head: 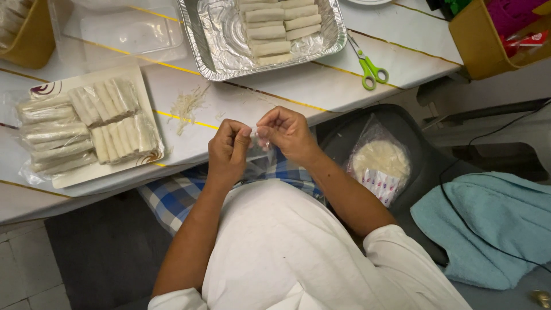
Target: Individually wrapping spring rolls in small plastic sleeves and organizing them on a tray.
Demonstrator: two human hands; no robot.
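- While both hands pinch a clear bag [256, 150] at the table edge: left hand [228, 150], right hand [288, 133]
- Foil tray [213, 34]: stacked rolls [274, 28]
- Plate [56, 87]: bagged rolls [86, 127]

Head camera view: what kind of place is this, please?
Probably a home or small food-preparation table. A foil tray holds uncooked rolls, bagged rolls lie on a plate, and both hands, left and right, pinch a small clear bag.
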